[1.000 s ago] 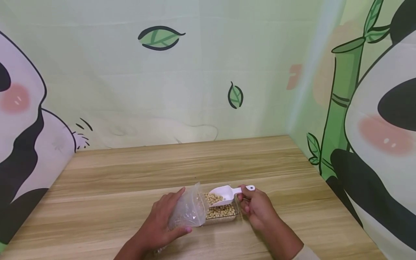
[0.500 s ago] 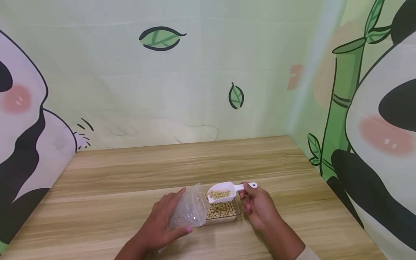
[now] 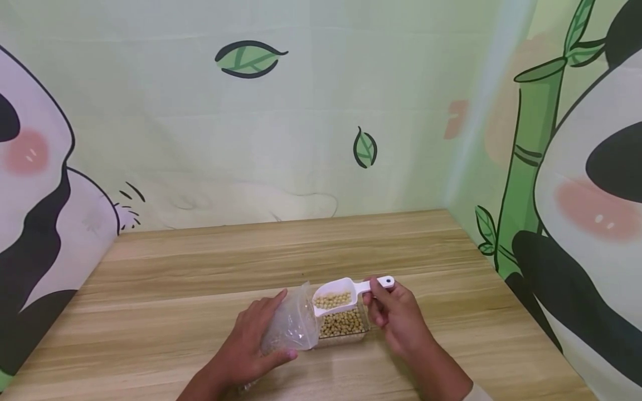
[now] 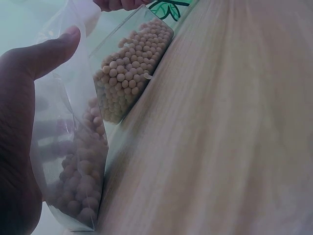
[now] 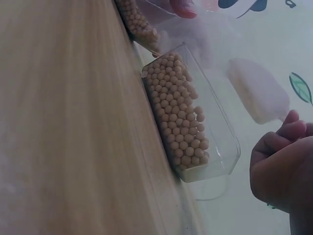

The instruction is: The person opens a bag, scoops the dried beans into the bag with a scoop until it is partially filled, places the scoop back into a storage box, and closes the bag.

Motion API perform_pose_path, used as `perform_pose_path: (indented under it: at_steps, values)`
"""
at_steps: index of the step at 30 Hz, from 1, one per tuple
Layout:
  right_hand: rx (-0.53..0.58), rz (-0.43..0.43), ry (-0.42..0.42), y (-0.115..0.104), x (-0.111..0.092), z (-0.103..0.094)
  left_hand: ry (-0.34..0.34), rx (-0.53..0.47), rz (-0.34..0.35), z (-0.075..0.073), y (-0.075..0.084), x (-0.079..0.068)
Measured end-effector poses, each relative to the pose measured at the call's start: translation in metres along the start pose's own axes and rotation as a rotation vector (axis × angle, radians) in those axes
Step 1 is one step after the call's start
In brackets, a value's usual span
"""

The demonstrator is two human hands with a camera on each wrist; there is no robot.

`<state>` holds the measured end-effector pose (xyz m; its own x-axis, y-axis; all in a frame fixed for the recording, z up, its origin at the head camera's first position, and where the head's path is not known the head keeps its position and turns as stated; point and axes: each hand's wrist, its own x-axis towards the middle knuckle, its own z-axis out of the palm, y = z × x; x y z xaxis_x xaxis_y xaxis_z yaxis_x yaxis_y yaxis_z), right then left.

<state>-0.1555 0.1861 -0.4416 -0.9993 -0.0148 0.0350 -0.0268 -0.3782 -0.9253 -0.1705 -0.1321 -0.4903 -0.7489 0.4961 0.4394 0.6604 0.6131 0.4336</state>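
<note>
My right hand [image 3: 401, 317] pinches the handle of a white plastic scoop [image 3: 358, 287]. Pale round beans [image 3: 333, 301], soybean-like, lie in the scoop, which hovers above a clear rectangular box [image 3: 346, 338]. More beans [image 5: 171, 107] fill part of that box in the right wrist view. My left hand [image 3: 246, 342] holds a clear plastic bag [image 3: 288, 328] between thumb and fingers. The bag's mouth faces the box, and beans [image 4: 80, 181] lie along its lower side in the left wrist view. From the right wrist view, the scoop [image 5: 259, 93] appears raised clear of the box rim.
Box and bag lie close together on a wood-grain table [image 3: 241, 256]. Behind the table hangs a pale green backdrop [image 3: 301, 139] printed with leaves and bamboo, with panda drawings at both sides.
The scoop has risen out of the beans, levelled with a load in it, then shifted slightly left toward the bag's mouth. My left hand and the bag have stayed put.
</note>
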Motion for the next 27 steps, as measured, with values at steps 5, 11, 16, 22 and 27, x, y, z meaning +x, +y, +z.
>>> perform_pose_path:
  at_steps: [5,11,16,22,27]
  values:
    - [-0.047,-0.081,-0.103,0.001,-0.0021,-0.0001,0.012,0.007,0.015,0.0007,-0.0005,-0.0001]
    - [-0.138,-0.072,-0.124,0.0042,-0.0028,0.0018,0.014,0.011,0.018,0.0005,0.0001,-0.0003]
    - [-0.231,-0.086,-0.136,0.0024,-0.0056,0.0039,0.023,0.013,0.035,0.0001,0.0005,0.0003]
    - [-0.276,-0.157,-0.154,0.0005,-0.0091,0.0049,0.024,0.007,0.035,0.0006,-0.0002,0.0008]
    - [-0.241,-0.197,-0.097,-0.0002,-0.0094,0.004,0.025,0.006,0.036,0.0013,-0.001,0.0005]
